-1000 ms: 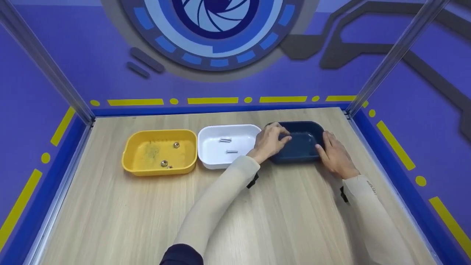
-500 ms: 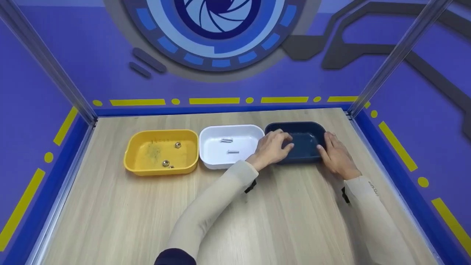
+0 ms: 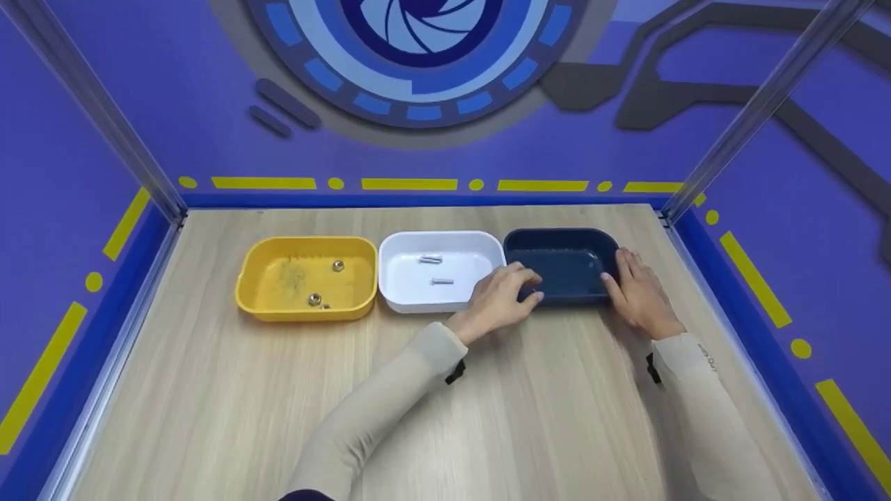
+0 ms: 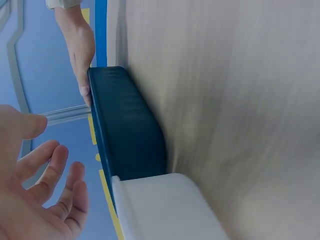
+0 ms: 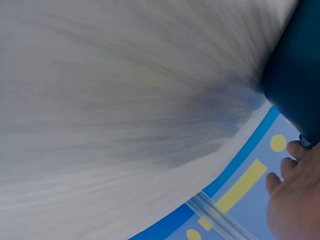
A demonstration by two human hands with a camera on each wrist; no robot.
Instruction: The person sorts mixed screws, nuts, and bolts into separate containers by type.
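My left hand (image 3: 495,300) is above the front left corner of the dark blue bin (image 3: 567,275), its sleeve reaching in from below. Its thumb and loosely bent fingers (image 4: 52,177) stand apart in the left wrist view, with nothing between them. At the bin's right end, my right hand (image 3: 639,296) holds the wall, thumb over the rim and fingers along the outside. In the right wrist view its fingertips (image 5: 290,162) are close by the bin's rim. Left of the dark bin, a white bin (image 3: 411,296) holds several metal bolts (image 3: 441,282).
A yellow bin (image 3: 261,296) at the left of the row contains several metal nuts (image 3: 338,266). The bins stand side by side on a wooden table (image 3: 278,390). Behind is a blue-purple printed wall (image 3: 174,104), with metal posts (image 3: 755,104) at the table's back corners.
My left hand has drawn back from over the dark bin's interior towards its front left corner. The right hand stays at the bin's right end. The head view has shifted slightly.
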